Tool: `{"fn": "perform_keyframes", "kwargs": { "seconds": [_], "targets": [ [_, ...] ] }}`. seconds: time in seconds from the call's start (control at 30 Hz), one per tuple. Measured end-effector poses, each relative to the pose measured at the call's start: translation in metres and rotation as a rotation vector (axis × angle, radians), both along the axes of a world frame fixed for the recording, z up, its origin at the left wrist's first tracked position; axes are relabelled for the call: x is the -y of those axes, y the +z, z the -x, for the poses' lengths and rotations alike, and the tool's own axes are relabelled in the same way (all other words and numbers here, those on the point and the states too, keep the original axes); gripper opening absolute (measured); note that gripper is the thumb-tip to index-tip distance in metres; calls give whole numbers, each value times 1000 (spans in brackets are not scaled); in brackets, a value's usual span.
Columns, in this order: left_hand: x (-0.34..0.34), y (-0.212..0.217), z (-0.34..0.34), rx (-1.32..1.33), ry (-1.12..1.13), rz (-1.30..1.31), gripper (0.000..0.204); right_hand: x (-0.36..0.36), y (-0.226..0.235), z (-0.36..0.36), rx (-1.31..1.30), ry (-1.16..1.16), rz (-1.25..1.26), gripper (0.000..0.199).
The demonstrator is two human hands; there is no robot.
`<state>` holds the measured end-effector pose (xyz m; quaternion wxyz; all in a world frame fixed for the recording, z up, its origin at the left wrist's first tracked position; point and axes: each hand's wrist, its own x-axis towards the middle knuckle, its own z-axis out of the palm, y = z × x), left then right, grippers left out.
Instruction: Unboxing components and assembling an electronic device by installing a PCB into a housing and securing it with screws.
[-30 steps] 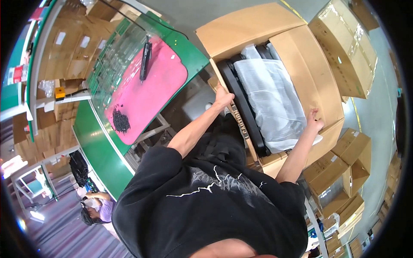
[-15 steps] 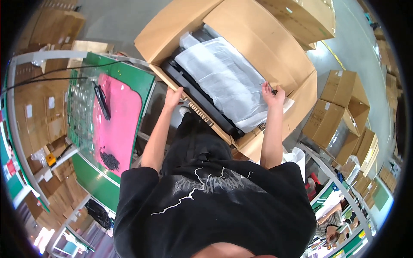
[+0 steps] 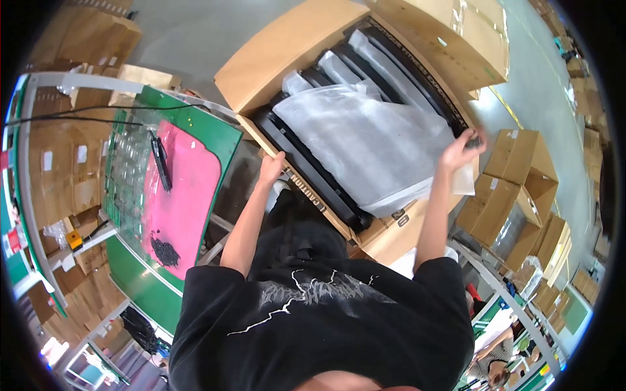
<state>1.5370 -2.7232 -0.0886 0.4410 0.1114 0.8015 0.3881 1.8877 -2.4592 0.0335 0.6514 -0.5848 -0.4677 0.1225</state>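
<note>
A large open cardboard box [image 3: 277, 55] lies in front of me, holding long black equipment parts [image 3: 313, 174]. A translucent white foam sheet [image 3: 372, 143] covers much of them. My left hand [image 3: 272, 167] grips the near-left wall of the box, thumb over its rim. At the right side of the box is my right hand [image 3: 460, 151], its fingers curled by the far-right wall and slightly blurred. A small dark thing shows at those fingers, too unclear to name. The far-right flap is folded outward, so more wrapped black parts show inside.
On my left, a green table [image 3: 225, 140] carries a pink mat [image 3: 189, 195] with a black tool-like part [image 3: 160, 163] and a pile of small black pieces [image 3: 164, 252]. Cardboard boxes [image 3: 508, 182] stand on the right. Another closed box [image 3: 450, 39] adjoins mine.
My right hand has moved right and outward, and the far-right flap has swung away from over the contents. More of the black parts now shows. My left hand stays on the box wall.
</note>
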Motion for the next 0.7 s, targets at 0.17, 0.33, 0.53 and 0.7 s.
{"fn": "perform_keyframes", "kwargs": {
  "seconds": [0.17,0.33,0.53,0.7],
  "targets": [
    [15,35,-6,-33,-105,-44,57,-116,-42,-37,1144,20,168,58],
    [96,47,11,-27,-495,-70,53,-209,-125,-134,1398,453,727,59],
    [316,-16,7,-125,159,165,36,-192,-94,-71,1576,649,592,43],
    [432,-42,-29,44,925,235,28,-121,-75,64,864,512,534,29]
  ]
}}
